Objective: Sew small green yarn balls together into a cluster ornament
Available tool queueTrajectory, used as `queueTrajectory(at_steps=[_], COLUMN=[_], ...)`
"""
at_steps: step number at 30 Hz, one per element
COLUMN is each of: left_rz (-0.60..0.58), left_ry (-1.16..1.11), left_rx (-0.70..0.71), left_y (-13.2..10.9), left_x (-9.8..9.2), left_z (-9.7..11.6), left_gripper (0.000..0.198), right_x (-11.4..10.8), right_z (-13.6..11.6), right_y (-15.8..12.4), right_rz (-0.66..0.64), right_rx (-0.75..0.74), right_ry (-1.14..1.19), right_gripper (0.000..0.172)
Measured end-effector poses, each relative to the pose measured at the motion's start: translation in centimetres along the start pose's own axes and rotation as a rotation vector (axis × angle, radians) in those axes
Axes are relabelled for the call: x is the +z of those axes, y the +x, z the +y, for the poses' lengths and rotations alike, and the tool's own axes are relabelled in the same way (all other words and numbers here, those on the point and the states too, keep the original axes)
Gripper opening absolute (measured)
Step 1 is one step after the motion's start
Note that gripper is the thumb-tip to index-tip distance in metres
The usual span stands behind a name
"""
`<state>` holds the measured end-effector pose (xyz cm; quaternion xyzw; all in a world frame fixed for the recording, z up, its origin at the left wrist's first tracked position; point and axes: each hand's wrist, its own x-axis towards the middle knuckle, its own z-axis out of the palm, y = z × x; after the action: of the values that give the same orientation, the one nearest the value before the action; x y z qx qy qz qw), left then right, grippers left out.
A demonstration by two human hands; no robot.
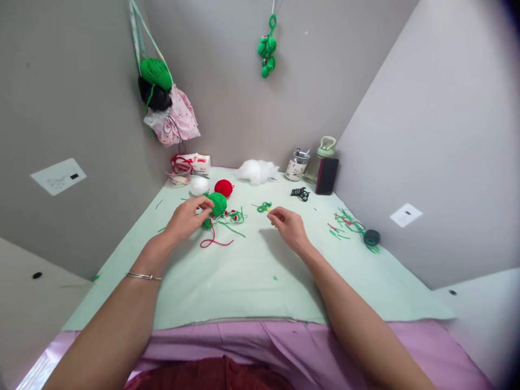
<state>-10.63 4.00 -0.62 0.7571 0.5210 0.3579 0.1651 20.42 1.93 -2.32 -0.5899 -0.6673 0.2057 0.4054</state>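
The green yarn ball (220, 202) sits at the fingertips of the left hand (186, 219), its strands wound into a plump, slightly uneven oval. Those fingers are curled toward the thumb and overlap the ball's near side; whether they grip it or a strand, I cannot tell. The right hand (289, 226) has its thumb and forefinger pinched together on a slim yellow piece (269, 210). Just beyond that pinch, toward the left, lies a small green looped thing (264, 207), with a thin point reaching from its far side; it is too small to make out fully.

Between the two sets of fingers, closer to the left ones, small red-and-white pieces (234, 215) lie among loose green strands. A red strand (215, 242) curls on the near side of the left fingers. Beyond them rest a white yarn ball (199, 186) and a red yarn ball (223, 188).

The surface is a pale green cover (227, 290), with purple cloth (231, 341) along its near edge. Farther from both hands, against the back wall, is fluffy white stuffing (257, 171). Past the right fingers are a black claw clip (300, 194), a pen cup (297, 168), a pale green bottle (324, 147) and a dark flat device (327, 176). Well to their right lie yarn snippets (345, 223) and a black roll (371, 237).

Plain greyish walls (227, 81) enclose the table. High above the fingers hangs a green knitted cluster (267, 53); up beyond the left hand hangs a pink dotted bag (184, 114).
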Motion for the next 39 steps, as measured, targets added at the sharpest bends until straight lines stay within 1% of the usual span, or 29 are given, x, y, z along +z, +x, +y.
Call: queueTrajectory(at_steps=[1,3,5,7,9,10,11,13,14,15,17,18,19,20,22,24,25,27,30,32,35,37,39], left_rz=[0.006,-0.010,-0.075,-0.134,-0.173,-0.185,-0.196,-0.230,-0.276,-0.356,-0.570,-0.624,-0.646,-0.642,-0.558,-0.433,-0.377,-0.292,-0.189,-0.184,-0.233,-0.271,-0.303], left_ry=[0.017,0.089,0.137,0.184,0.196,0.178,0.137,-0.032,-0.135,-0.227,-0.340,-0.353,-0.353,-0.361,-0.434,-0.620,-0.741,-0.913,-1.002,-1.013,-1.024,-1.032,-1.038], left_rx=[0.052,0.201,0.346,0.414,0.414,0.407,0.389,0.373,0.357,0.324,0.258,0.252,0.252,0.227,0.134,0.006,-0.054,-0.161,-0.261,-0.276,-0.248,-0.221,-0.208], left_y=[-0.2,-0.7,-1.0,-1.3,-1.5,-1.8,-2.1,-3.2,-3.8,-4.5,-5.8,-6.2,-6.4,-6.5,-6.1,-5.3,-4.9,-4.1,-3.5,-3.4,-3.5,-3.6,-3.6], left_x=[0.7,2.6,4.7,6.4,7.3,7.6,7.7,7.7,7.8,7.8,8.0,8.1,8.2,8.2,8.0,7.5,7.3,6.8,6.2,5.9,5.8,5.9,6.1], left_z=[0.5,1.4,2.0,2.4,3.1,3.6,4.2,5.6,6.4,7.2,8.6,9.1,9.4,9.5,9.4,8.9,8.7,8.2,7.8,7.8,7.8,7.8,7.8], left_gripper=[0.017,0.017,0.017,0.010,0.010,0.011,0.012,0.015,0.015,0.016,0.013,0.012,0.011,0.010,0.008,0.010,0.014,0.023,0.025,0.025,0.028,0.030,0.031], right_x=[0.1,0.3,0.5,0.6,0.7,0.7,0.7,0.5,0.4,0.2,0.0,-0.1,-0.1,-0.1,-0.1,-0.2,-0.2,-0.4,-0.7,-0.5,0.2,0.9,1.4], right_z=[-0.1,-0.3,-0.7,-1.2,-1.7,-1.9,-2.1,-2.3,-2.4,-2.5,-2.5,-2.4,-2.4,-2.4,-2.4,-2.5,-2.7,-3.2,-4.0,-4.6,-5.1,-5.3,-5.4], right_y=[-0.1,-0.3,-0.6,-0.9,-1.1,-1.1,-1.1,-1.0,-0.9,-0.8,-0.7,-0.7,-0.7,-0.7,-0.8,-1.0,-1.1,-1.3,-1.7,-2.0,-2.5,-2.8,-3.0], right_rz=[-0.013,-0.053,-0.102,-0.141,-0.161,-0.170,-0.178,-0.192,-0.195,-0.194,-0.201,-0.214,-0.235,-0.265,-0.334,-0.387,-0.397,-0.387,-0.329,-0.275,-0.199,-0.193,-0.232], right_rx=[-0.004,-0.020,-0.057,-0.099,-0.108,-0.092,-0.066,0.002,0.034,0.061,0.096,0.107,0.113,0.116,0.111,0.112,0.117,0.122,0.083,0.047,0.011,-0.001,0.001], right_ry=[0.006,0.021,0.023,0.016,0.055,0.112,0.189,0.365,0.437,0.488,0.538,0.551,0.560,0.566,0.578,0.592,0.604,0.639,0.697,0.697,0.664,0.645,0.624], right_gripper=[0.018,0.017,0.015,0.016,0.017,0.018,0.019,0.023,0.025,0.026,0.028,0.028,0.028,0.028,0.029,0.029,0.029,0.028,0.023,0.020,0.019,0.020,0.019])
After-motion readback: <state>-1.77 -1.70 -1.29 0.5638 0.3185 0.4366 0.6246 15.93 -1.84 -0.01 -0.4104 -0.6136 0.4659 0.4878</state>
